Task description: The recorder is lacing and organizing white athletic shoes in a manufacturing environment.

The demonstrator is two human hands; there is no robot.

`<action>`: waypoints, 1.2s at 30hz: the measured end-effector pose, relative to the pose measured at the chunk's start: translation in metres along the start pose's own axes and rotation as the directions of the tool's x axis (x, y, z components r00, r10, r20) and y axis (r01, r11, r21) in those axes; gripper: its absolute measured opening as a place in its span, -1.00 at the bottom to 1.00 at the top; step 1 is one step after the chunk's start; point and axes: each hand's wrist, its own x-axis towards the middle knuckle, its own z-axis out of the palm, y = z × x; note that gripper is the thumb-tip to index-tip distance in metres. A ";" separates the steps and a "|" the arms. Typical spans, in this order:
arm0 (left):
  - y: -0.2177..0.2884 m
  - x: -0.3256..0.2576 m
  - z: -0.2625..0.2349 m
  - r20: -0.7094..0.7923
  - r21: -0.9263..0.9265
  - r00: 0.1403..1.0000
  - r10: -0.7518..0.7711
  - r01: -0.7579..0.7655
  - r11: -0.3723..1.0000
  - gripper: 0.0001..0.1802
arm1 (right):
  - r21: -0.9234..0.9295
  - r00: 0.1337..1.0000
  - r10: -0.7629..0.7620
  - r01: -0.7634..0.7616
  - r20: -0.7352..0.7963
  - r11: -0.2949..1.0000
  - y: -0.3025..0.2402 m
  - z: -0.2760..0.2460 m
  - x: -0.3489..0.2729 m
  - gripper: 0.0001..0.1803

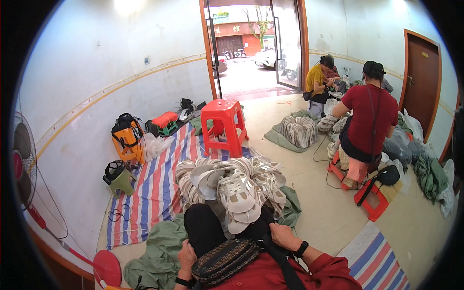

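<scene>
My left hand [187, 256] is at the outer side of my left thigh, its fingers curled in against the leg; what they hold, if anything, is hidden. On my right thigh, my right hand [286, 236] is closed with its fingertips pinching the black trousers [203, 224]. A patterned waist bag [224, 263] lies across my lap between the hands. Just beyond my knees is a large heap of pale beige and white shoe uppers [237, 191], stacked into one another. The nearest stack leans toward my knees. Neither hand touches the uppers.
A red stool [224, 126] stands beyond the heap on a striped sheet [145, 198]. Green cloth [157, 251] lies at my left, near a fan [24, 159]. More uppers [298, 131] sit ahead to the right. A person in red [369, 116] and others work at the right.
</scene>
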 end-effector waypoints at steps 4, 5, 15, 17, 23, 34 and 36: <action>-0.001 -0.002 -0.003 -0.032 -0.020 0.999 0.036 -0.036 0.999 -0.70 | 0.020 1.000 0.004 -0.004 0.018 1.000 -0.001 0.001 0.000 -0.84; -0.001 -0.003 -0.004 -0.024 -0.014 0.999 0.028 -0.028 1.000 -0.70 | 0.017 0.999 0.026 -0.027 0.033 0.999 -0.001 0.001 0.000 -0.84; -0.003 -0.008 -0.014 -0.036 0.036 0.995 -0.094 0.095 0.995 -0.70 | 0.034 0.998 0.053 -0.054 0.035 0.998 -0.001 0.001 0.000 -0.84; -0.004 -0.011 -0.018 -0.051 0.005 0.992 -0.115 0.115 0.993 -0.70 | 0.051 0.999 0.040 -0.041 0.023 0.998 -0.001 0.001 0.000 -0.84; -0.006 -0.018 -0.028 -0.091 -0.004 0.983 -0.157 0.158 0.987 -0.71 | 0.078 0.998 0.060 -0.062 0.024 0.995 -0.003 -0.003 0.002 -0.81; 0.014 0.002 -0.043 0.006 0.000 0.989 -0.145 0.145 0.989 -0.70 | 0.159 0.992 0.120 -0.126 0.046 0.979 0.012 -0.003 0.010 -0.77; 0.025 0.023 -0.055 -0.099 -0.018 0.992 0.080 -0.082 0.996 -0.63 | 0.324 0.988 0.147 -0.155 0.052 0.933 0.021 -0.007 0.019 -0.77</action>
